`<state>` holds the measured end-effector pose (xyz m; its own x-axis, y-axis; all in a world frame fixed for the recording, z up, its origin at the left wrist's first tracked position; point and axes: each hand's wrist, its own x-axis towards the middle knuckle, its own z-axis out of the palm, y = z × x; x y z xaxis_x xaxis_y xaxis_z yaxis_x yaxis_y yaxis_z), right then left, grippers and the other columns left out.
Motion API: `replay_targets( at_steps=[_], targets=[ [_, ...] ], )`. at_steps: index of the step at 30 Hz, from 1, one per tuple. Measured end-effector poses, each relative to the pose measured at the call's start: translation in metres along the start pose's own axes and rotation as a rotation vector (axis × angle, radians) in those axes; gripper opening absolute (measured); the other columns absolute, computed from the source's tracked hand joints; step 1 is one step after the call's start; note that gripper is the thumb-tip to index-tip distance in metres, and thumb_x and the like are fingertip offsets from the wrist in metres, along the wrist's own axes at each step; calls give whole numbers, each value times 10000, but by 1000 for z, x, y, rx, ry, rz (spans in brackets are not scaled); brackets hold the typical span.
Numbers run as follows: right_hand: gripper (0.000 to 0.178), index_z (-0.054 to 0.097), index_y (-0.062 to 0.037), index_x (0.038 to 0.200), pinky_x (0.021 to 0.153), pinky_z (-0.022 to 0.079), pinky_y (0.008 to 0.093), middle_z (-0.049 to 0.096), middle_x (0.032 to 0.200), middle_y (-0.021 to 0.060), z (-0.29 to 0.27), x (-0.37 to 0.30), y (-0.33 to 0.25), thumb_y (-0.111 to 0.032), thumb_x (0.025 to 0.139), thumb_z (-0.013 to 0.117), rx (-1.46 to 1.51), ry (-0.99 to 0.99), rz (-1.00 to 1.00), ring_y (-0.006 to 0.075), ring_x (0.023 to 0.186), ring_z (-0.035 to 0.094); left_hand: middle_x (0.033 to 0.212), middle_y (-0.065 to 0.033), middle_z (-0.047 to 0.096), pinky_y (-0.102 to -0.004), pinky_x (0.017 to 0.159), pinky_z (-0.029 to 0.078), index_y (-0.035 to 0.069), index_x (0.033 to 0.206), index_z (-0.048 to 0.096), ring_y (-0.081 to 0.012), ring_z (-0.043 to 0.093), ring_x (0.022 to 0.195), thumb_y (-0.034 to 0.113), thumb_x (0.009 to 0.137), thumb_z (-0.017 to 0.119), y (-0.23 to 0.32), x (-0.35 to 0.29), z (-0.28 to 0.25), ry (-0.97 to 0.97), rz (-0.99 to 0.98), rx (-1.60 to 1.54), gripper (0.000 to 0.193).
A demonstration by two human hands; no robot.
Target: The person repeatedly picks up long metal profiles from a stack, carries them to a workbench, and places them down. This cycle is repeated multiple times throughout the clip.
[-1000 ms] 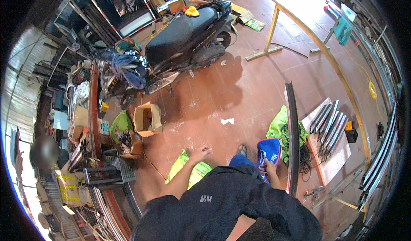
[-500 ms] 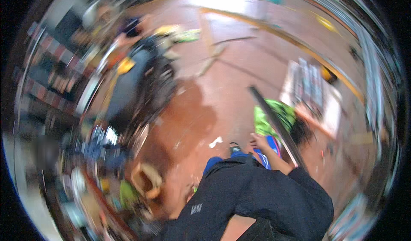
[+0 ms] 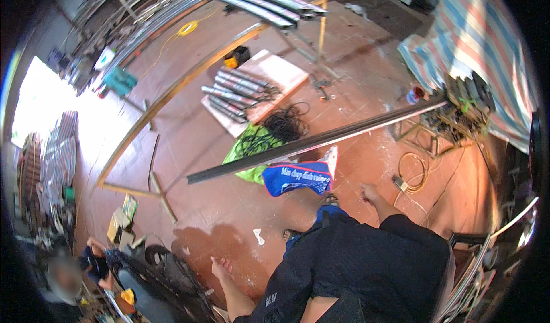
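Note:
My left hand (image 3: 222, 267) hangs low over the tiled floor, with nothing in it and its fingers apart. Out to the right, my right hand (image 3: 369, 193) is also free, its fingers loosely curled and a little apart. A long dark metal bar (image 3: 309, 143) slants across in front of me, its right end resting on a cluttered stand (image 3: 458, 105). Under the bar lie a blue bag with pink edging (image 3: 298, 177) and a bright green bag (image 3: 247, 146). Neither hand touches them; my right hand is nearest the blue bag.
A pale board (image 3: 286, 73) carries several metal profiles (image 3: 238, 91), with tangled black cable (image 3: 283, 122) beside it. A yellowish frame (image 3: 154, 108) stretches beyond. A coiled hose (image 3: 415, 174) lies right. At lower left, another person (image 3: 94, 260) is near a motorbike (image 3: 152, 291).
My view has swung to the right, bringing the stand and striped sheet into sight. My left hand has come into view. My right hand now appears away from the bags.

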<state>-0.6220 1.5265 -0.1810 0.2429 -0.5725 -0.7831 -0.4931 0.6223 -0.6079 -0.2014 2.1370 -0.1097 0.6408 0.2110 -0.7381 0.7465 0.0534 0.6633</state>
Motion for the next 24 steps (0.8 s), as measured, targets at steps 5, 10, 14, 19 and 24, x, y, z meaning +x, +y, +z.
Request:
replay_targets(
  at_steps=[5, 10, 14, 19, 24],
  targets=[
    [443, 517, -124, 1232, 502, 454, 360, 586, 859, 89, -113, 8, 43, -480, 987, 613, 316, 302, 143, 214, 618, 589, 1119, -74, 662, -425, 785, 540, 148, 1394, 498, -233, 656, 926, 748, 982, 465, -3, -28, 151, -177, -15, 31, 728],
    [462, 522, -179, 1246, 538, 475, 378, 591, 864, 83, -232, 40, 48, -526, 958, 628, 345, 309, 177, 215, 652, 592, 1321, -125, 608, -475, 896, 524, 159, 1556, 371, -315, 620, 1111, 831, 949, 357, -77, -79, 338, -353, -155, -385, 906],
    [283, 582, -232, 1068, 448, 410, 354, 537, 755, 19, -302, 76, 15, -501, 981, 593, 544, 460, 128, 184, 473, 450, 1532, -162, 492, -526, 1008, 474, 187, 1626, 285, -375, 544, 1306, 900, 905, 261, -107, -114, 438, -258, -291, -460, 1014],
    [369, 583, -131, 1024, 500, 448, 302, 598, 803, 32, -378, 97, -88, -493, 995, 650, 708, 433, -36, 149, 637, 572, 1702, -186, 255, -577, 1198, 301, 193, 1669, 187, -429, 303, 1533, 900, 899, 242, -127, -131, 497, -250, -238, -598, 1047],
    [547, 656, -42, 1032, 544, 484, 351, 622, 847, 67, -419, 114, -194, -577, 924, 700, 751, 532, -143, 173, 645, 557, 1686, -225, 269, -605, 1201, 295, 164, 1662, 223, -447, 308, 1523, 904, 885, 295, -132, -136, 531, -73, -218, -634, 1075]
  ],
)
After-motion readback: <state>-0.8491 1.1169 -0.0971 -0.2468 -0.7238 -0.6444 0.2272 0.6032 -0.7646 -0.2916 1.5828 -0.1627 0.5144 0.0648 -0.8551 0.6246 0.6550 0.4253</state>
